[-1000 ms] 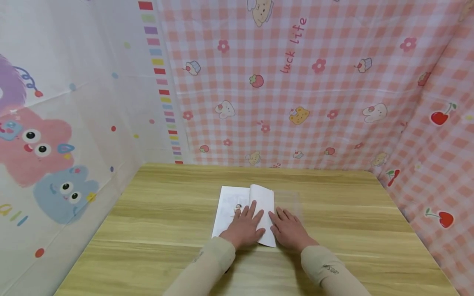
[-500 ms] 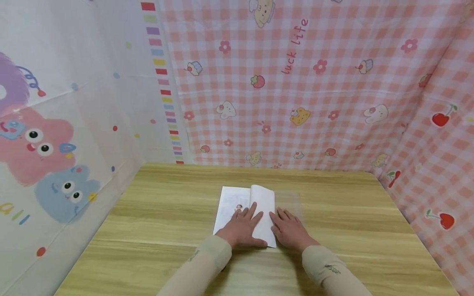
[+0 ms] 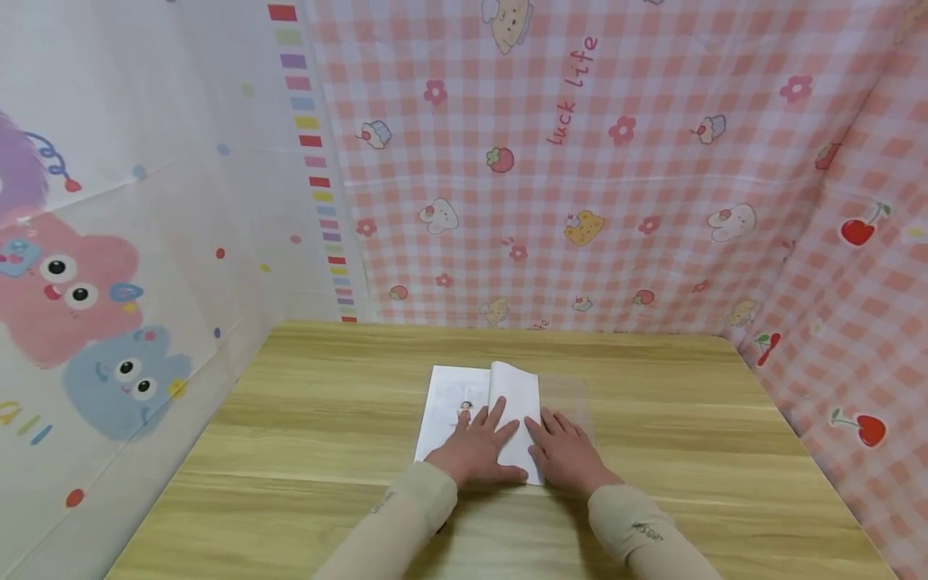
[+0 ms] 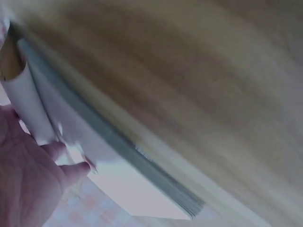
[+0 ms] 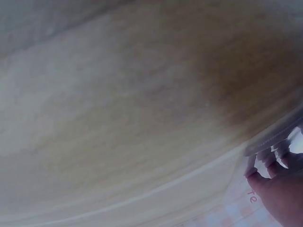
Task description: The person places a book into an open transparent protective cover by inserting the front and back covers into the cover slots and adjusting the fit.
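A white book (image 3: 445, 399) with a small printed figure lies on the wooden table. Over its right part a blank white sheet (image 3: 518, 395) folds across, its far end lifted in a curve. My left hand (image 3: 473, 453) rests on the book with spread fingers, its thumb along the sheet's near end. Beside the sheet's right edge, my right hand (image 3: 569, 453) lies with extended fingers on a clear plastic sheet (image 3: 569, 390). The left wrist view shows the book's page edges (image 4: 123, 142) and the curled sheet (image 4: 31, 106). Glossy plastic (image 5: 272, 142) appears under the right fingertips in the right wrist view.
The wooden table (image 3: 326, 403) extends around the book on all sides. A pink checked cloth (image 3: 544, 185) hangs behind it and along the right. A white cartoon-printed cloth (image 3: 210, 201) hangs at the left.
My left thumb has stretched out to the right along the sheet's near end. The right hand stays at nearly the same place, and the book has barely moved.
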Tool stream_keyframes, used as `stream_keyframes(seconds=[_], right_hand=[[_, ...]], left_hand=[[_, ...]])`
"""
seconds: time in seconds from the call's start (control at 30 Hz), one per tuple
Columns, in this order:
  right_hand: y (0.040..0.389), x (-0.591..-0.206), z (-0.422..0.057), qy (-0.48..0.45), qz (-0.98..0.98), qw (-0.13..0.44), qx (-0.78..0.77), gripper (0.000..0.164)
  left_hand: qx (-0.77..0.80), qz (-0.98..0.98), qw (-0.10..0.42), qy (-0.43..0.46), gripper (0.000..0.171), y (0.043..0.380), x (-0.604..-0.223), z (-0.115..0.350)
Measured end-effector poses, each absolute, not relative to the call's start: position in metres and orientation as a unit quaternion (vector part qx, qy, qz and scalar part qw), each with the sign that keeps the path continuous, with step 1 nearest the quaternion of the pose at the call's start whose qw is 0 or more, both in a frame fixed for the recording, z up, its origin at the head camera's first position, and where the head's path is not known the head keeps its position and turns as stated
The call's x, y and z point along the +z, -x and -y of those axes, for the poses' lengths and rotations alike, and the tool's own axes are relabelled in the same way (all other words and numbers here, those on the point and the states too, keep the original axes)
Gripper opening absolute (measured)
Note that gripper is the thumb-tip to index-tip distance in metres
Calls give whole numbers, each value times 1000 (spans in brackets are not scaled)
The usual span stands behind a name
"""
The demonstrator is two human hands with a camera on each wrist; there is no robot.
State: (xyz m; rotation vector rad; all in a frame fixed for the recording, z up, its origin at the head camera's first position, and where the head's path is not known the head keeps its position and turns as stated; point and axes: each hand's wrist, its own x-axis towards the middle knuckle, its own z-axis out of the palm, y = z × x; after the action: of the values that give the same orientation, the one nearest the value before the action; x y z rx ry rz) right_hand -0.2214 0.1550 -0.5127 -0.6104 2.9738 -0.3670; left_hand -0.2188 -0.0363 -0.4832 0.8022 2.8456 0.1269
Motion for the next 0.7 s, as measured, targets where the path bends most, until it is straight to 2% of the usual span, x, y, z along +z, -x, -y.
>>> stream_keyframes(seconds=[0.2,0.7], right_hand=[[216,-510,-155,209,-970,26,-125,49],[216,-505,-150,182,-972,39,-142,54]], left_hand=[[90,-959,85,-257,65,229,-481,45],[91,-965,89,-228,62,226,-484,47]])
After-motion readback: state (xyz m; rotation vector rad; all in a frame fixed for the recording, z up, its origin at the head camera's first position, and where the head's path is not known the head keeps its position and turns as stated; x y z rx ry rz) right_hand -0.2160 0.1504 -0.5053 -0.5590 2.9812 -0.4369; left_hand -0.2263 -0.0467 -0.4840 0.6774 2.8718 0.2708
